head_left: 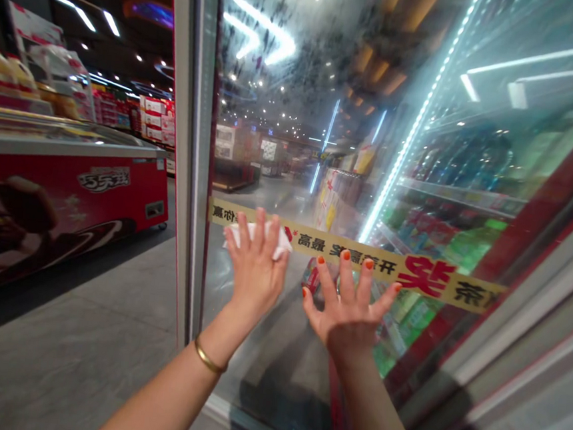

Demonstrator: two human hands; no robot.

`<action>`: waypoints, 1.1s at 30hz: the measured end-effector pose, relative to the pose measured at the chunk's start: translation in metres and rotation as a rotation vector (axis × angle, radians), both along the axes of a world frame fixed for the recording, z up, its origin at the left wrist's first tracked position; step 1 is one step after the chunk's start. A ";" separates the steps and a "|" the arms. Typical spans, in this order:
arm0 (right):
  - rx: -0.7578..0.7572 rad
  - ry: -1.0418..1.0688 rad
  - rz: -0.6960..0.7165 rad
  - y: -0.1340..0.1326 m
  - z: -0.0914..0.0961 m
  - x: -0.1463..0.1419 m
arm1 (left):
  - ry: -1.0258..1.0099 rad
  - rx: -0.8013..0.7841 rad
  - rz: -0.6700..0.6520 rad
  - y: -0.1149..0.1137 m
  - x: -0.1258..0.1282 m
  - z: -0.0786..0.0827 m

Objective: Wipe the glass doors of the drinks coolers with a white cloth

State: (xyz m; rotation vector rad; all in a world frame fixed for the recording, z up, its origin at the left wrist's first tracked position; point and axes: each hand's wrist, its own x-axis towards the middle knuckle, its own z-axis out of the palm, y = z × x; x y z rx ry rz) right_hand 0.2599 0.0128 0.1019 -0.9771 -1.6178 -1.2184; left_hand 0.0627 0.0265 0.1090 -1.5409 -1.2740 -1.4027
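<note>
My left hand [255,272], with a gold bangle [210,357] at the wrist, presses a folded white cloth [283,243] flat against a glass door [270,167]. Its fingers point upward and cover most of the cloth. To the right, my right hand [351,308] is spread wide at the same glass, with orange nails showing and no object in it. Whether its palm fully touches the pane I cannot tell. A yellow strip with reversed lettering [314,243] crosses the door behind both hands. Mist or smears mark the upper glass.
Left of the door frame [186,132] stands a red chest freezer [68,189] on a grey floor [104,346]. Shelves of drink bottles [467,157] show through the glass at right, beside a bright light strip [414,126]. Stacked goods [157,120] stand farther back.
</note>
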 end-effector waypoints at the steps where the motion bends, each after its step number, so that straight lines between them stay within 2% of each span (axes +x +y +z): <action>1: -0.001 -0.005 0.002 0.000 -0.002 0.002 | 0.122 0.008 -0.037 -0.002 0.007 -0.008; 2: -0.002 -0.011 0.006 0.000 -0.004 0.003 | 0.244 0.016 -0.074 -0.006 0.008 -0.020; 4: -0.011 -0.020 0.018 0.000 -0.011 0.007 | 0.383 0.030 -0.106 -0.010 -0.006 -0.049; 6: -0.031 -0.028 0.022 0.002 -0.020 0.008 | 0.294 0.001 -0.046 -0.007 -0.035 -0.065; 7: -0.040 -0.037 0.021 0.003 -0.024 0.007 | 0.203 -0.024 -0.007 -0.003 -0.049 -0.063; 9: -0.047 -0.036 0.012 0.005 -0.031 0.004 | 0.030 -0.065 0.042 0.010 -0.063 -0.042; 11: -0.055 -0.014 0.009 0.006 -0.034 0.003 | -0.027 -0.057 0.032 0.020 -0.052 -0.012; 13: -0.083 0.003 0.015 0.002 -0.033 0.006 | 0.066 -0.040 -0.009 0.025 -0.029 0.005; 14: -0.093 0.012 0.009 0.000 -0.031 0.011 | 0.160 -0.036 -0.041 0.025 -0.018 0.004; 16: -0.091 0.044 -0.034 -0.006 -0.026 0.024 | 0.365 -0.030 -0.124 0.020 -0.009 -0.013; 18: -0.087 0.073 -0.100 -0.009 -0.021 0.041 | 0.469 -0.037 -0.188 0.016 -0.020 -0.034; 19: -0.090 0.068 -0.125 -0.009 -0.018 0.049 | 0.451 -0.054 -0.196 0.016 -0.031 -0.039; 20: -0.092 0.052 -0.139 -0.008 -0.016 0.056 | 0.390 -0.081 -0.186 0.017 -0.040 -0.039; 22: -0.075 0.026 -0.152 -0.005 -0.015 0.065 | 0.208 -0.133 -0.146 0.023 -0.046 -0.021; 24: -0.044 0.022 -0.152 -0.001 -0.015 0.069 | 0.072 -0.131 -0.117 0.027 -0.029 0.006; 26: -0.028 0.035 -0.143 0.002 -0.016 0.068 | 0.140 -0.072 -0.128 0.026 0.002 0.020; 27: -0.022 0.040 -0.136 0.002 -0.017 0.067 | 0.275 -0.053 -0.165 0.023 0.017 0.020; 29: -0.004 0.049 -0.123 0.002 -0.018 0.065 | 0.539 -0.033 -0.243 0.013 0.034 0.004; 31: -0.007 0.047 -0.129 0.002 -0.019 0.063 | 0.664 -0.023 -0.284 0.003 0.025 -0.016; 33: -0.037 0.029 -0.152 0.003 -0.019 0.061 | 0.599 -0.011 -0.258 0.003 -0.004 -0.019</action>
